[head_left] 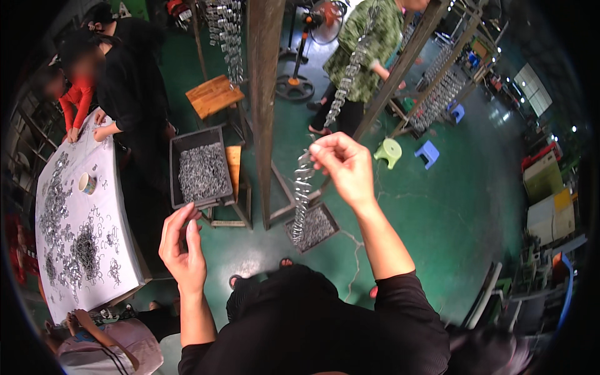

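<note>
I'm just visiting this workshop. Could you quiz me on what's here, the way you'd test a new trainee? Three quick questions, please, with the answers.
1. Which of the camera wearer's hands is at the shiny hanging strand? (a) the left (b) the right (c) neither
2. True or false: the paper cup stands on the floor.
3. What fills the dark tray just left of the thick wooden post?

Key
1. b: the right hand has its fingertips at it.
2. False: it is on the white table.
3. A heap of small grey metal pieces.
</note>
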Available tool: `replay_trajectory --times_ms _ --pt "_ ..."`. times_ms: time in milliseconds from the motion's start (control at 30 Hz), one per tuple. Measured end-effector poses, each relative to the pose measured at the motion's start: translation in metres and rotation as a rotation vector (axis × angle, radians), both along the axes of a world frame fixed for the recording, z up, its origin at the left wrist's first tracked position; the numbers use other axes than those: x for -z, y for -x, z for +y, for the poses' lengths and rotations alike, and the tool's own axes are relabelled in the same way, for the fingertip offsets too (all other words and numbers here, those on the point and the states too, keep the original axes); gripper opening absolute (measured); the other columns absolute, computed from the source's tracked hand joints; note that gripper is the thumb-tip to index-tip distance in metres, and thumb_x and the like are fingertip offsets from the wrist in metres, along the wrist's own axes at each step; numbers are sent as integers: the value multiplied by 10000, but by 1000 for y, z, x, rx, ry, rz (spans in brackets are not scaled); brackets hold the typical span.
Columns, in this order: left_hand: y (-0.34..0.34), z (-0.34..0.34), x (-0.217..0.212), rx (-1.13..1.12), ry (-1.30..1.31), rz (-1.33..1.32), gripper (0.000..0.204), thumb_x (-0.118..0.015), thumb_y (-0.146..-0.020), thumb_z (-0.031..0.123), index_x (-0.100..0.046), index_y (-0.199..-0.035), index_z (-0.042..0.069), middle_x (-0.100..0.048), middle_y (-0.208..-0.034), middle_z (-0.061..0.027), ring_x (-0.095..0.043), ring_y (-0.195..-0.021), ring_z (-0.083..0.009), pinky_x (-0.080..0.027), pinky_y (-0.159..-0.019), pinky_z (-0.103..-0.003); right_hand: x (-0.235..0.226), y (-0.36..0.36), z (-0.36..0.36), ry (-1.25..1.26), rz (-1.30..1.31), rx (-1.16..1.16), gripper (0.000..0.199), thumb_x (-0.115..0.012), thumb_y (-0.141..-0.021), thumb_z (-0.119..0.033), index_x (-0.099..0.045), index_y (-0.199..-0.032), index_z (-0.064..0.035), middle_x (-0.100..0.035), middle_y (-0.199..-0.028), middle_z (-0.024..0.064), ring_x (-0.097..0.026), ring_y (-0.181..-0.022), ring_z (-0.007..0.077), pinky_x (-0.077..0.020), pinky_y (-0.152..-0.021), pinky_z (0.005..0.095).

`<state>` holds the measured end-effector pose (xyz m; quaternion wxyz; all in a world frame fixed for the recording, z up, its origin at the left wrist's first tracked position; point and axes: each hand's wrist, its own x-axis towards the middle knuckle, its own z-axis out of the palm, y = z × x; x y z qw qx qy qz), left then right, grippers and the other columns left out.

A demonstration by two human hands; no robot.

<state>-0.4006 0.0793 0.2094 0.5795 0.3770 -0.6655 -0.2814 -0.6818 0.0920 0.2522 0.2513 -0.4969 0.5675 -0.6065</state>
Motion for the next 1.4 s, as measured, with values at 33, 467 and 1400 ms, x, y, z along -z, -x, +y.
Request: replay_trajectory --times_ms 33,467,1400 --pt "5 1 -2 -22 3 1 241 -506 -891 -27 -605 -1110 -9 -601 -1030 -109 -620 -889 -158 -500 -697 -240 -10 15 -3 24 15 11 85 -661 -841 -76 -634 -848 3 -622 -696 9 -561 -621 50 -460 -570 195" --pt "49 -5 11 -195 -19 -25 203 -508 -892 -27 -624 -1057 -6 -600 -990 -102 -609 -846 -156 -489 -711 -248 -106 161 -72 322 68 224 147 -712 -805 -150 -683 -886 -31 -602 -684 -27 -481 -556 29 -344 -486 172" --pt "62 -18 47 -358 -143 -93 187 -487 -924 6 -618 -1057 -8 -573 -1049 -80 -574 -861 -125 -459 -740 -233 -249 314 -292 596 8 215 139 -734 -783 -135 -663 -806 -17 -614 -693 17 -541 -541 73 -394 -477 166"
